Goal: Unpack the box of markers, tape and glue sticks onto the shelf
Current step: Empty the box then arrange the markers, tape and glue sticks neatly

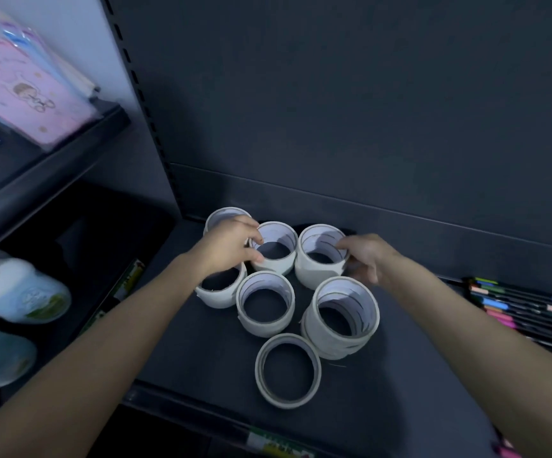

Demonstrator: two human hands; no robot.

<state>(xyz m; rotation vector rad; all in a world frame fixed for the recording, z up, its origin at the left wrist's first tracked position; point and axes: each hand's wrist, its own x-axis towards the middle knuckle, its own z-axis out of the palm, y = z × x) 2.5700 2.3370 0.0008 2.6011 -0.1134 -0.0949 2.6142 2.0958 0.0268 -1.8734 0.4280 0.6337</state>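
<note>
Several stacks of white tape rolls stand on the dark shelf point(400, 375). My left hand point(230, 244) grips the rim of the middle back tape stack point(278, 262), thumb and fingers pinching its left wall. My right hand point(365, 256) holds the right back tape stack point(319, 269), fingers curled over its right rim. In front stand a left stack point(216, 294), a centre stack point(264, 322), a taller right stack point(344, 335) and a single low roll point(288, 398) nearest the shelf edge. Another stack point(221, 216) sits behind my left hand.
Coloured markers point(529, 312) lie in a row at the right of the shelf. The neighbouring bay on the left holds white bottles point(23, 292). A pink packet point(26, 94) rests on the upper left shelf. The slotted upright point(142, 104) divides the bays.
</note>
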